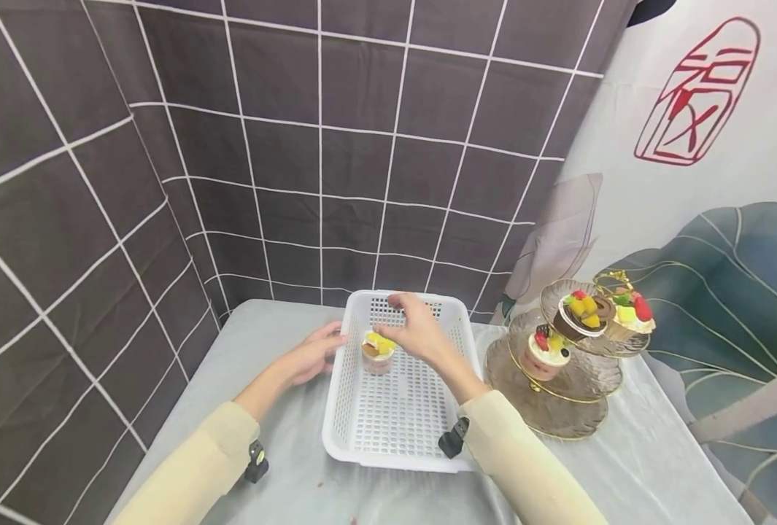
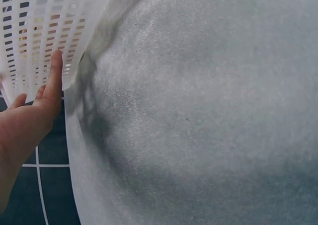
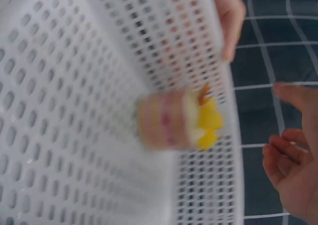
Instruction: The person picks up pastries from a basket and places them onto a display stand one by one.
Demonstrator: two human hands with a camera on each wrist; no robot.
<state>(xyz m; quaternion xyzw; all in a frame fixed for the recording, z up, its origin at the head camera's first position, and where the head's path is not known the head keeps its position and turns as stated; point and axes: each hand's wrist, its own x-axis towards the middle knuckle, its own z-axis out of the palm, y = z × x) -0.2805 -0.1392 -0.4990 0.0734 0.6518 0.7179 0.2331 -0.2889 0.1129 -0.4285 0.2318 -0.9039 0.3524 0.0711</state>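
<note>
A white perforated plastic basket (image 1: pixel 401 430) sits on the table. Inside it, toward the far left corner, stands a dessert cup (image 1: pixel 378 362) with pink and cream layers and yellow fruit on top. My left hand (image 1: pixel 309 355) is at the basket's left wall from outside, fingers extended against it, as the left wrist view also shows. Above the basket, my right hand (image 1: pixel 417 328) hovers just right of the cup with its fingers loosely bent and nothing held. In the right wrist view, a gap shows between this hand and the dessert cup (image 3: pixel 169 120).
To the right stands a tiered stand (image 1: pixel 559 419) of smoky glass plates with gold trim. It bears a layered dessert cup (image 1: pixel 544 356), a chocolate-cased dessert (image 1: pixel 578 315) and a fruit tart (image 1: pixel 629 315). A dark gridded curtain (image 1: pixel 355 160) hangs behind the table.
</note>
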